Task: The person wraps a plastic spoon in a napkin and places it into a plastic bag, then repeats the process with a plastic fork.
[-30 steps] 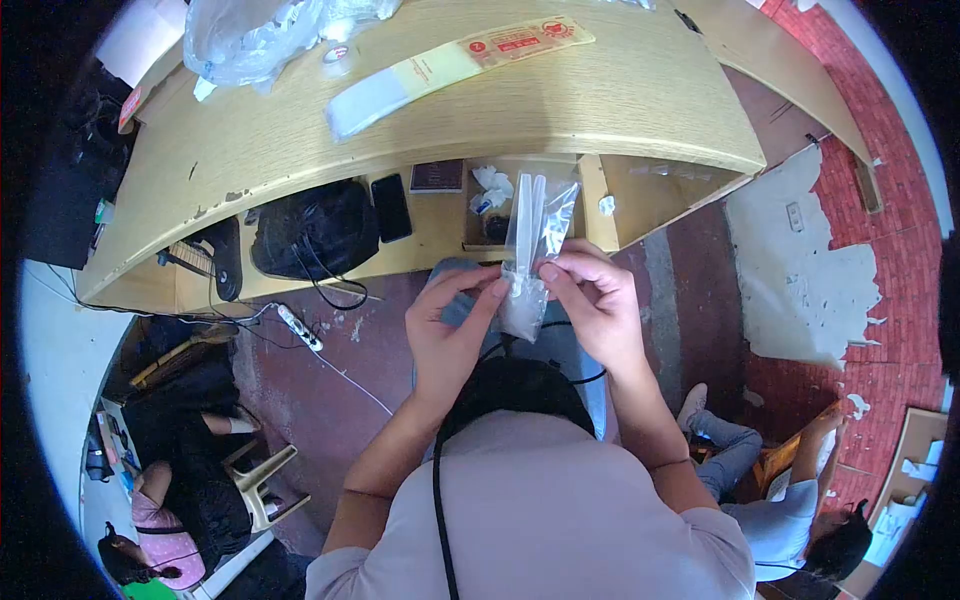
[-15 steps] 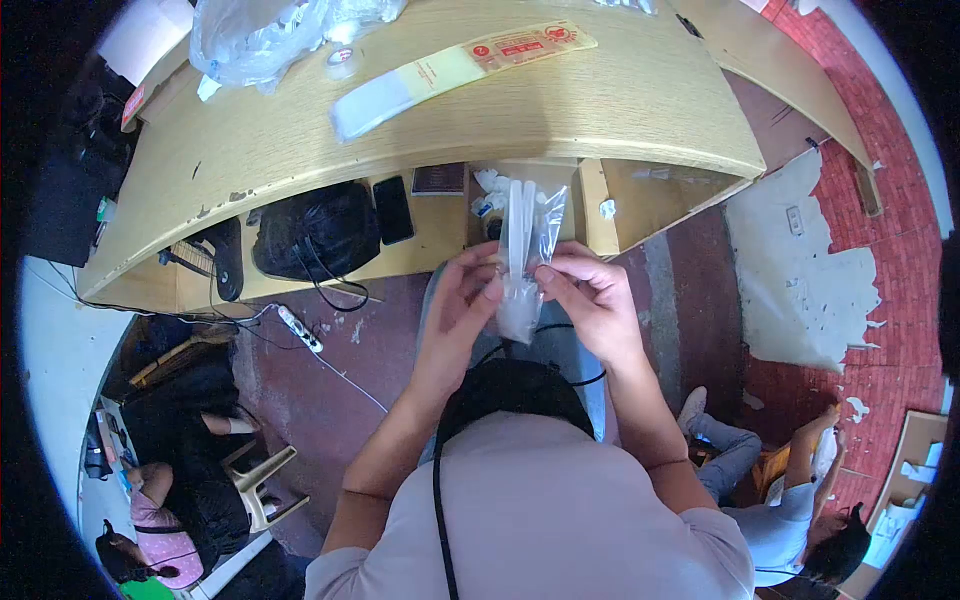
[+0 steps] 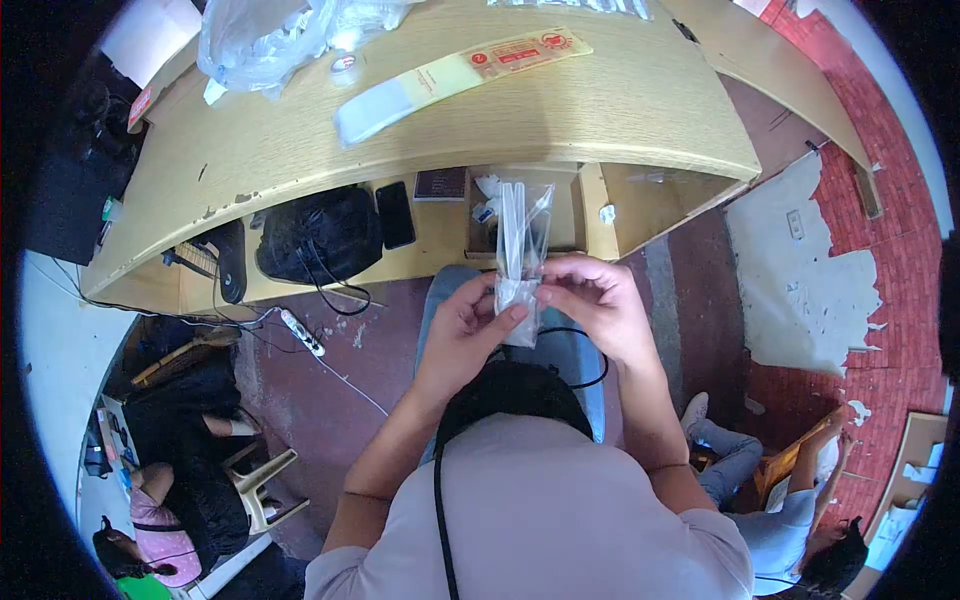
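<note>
In front of my chest, a narrow clear plastic bag (image 3: pixel 535 225) is upright between my hands. Long, thin white pieces (image 3: pixel 511 230), which look like plastic cutlery handles, stand inside it, and something white and folded fills the lower part. My left hand (image 3: pixel 462 335) pinches the bag's lower left side between thumb and fingers. On the opposite side my right hand (image 3: pixel 605 308) grips it near the middle, thumb against the plastic. The lower ends of the white pieces are hidden.
On the desk (image 3: pixel 640 110) lie a long yellow-and-white plastic packet (image 3: pixel 460 80), a tape roll (image 3: pixel 344 68) and a bulky plastic bag (image 3: pixel 260 50). The shelf below holds a phone (image 3: pixel 396 215) and a black bag (image 3: pixel 320 235). Two other people sit behind, left and right.
The bag has straightened and its lower part looks flatter. My left thumb has moved right across its lower front, while my right hand stays at its side.
</note>
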The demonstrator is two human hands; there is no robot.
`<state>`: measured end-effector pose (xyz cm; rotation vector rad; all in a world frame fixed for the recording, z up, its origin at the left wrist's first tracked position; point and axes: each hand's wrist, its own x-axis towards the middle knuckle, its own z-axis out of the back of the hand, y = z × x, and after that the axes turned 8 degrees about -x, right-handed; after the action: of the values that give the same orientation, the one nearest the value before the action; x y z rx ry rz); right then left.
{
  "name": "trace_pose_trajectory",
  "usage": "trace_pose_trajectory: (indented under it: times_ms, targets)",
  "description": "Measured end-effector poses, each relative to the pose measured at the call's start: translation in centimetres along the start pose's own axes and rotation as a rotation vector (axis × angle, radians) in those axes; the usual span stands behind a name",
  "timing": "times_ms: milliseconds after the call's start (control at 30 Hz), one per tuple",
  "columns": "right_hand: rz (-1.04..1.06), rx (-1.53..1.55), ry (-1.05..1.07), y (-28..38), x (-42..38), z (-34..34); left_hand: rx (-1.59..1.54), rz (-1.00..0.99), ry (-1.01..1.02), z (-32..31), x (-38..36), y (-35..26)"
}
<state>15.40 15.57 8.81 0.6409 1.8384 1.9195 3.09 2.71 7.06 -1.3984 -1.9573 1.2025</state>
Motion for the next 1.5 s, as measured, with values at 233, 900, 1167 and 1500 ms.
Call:
trace_pose_trajectory:
  times_ms: [233, 900, 1167, 1500]
  targets:
    - [-0.169, 0.106, -0.082, 0.8, 0.2, 0.2, 0.020, -0.064, -0.014, 0.1, 0.1, 0.3]
    - [0.139, 0.006, 0.030, 1.0, 0.6, 0.8, 0.943, -0.298, 0.196, 0.6, 0.1, -2.9]
    - [0.911, -0.801, -0.093, 3.4, -1.8, -0.5, 0.082, -0.254, -0.113, 2.1, 0.5, -0.5]
    - [0.727, -0.938, -0.099, -0.5, -3.6, -1.2, -0.047, 0.034, -0.156, 0.8, 0.3, -2.7]
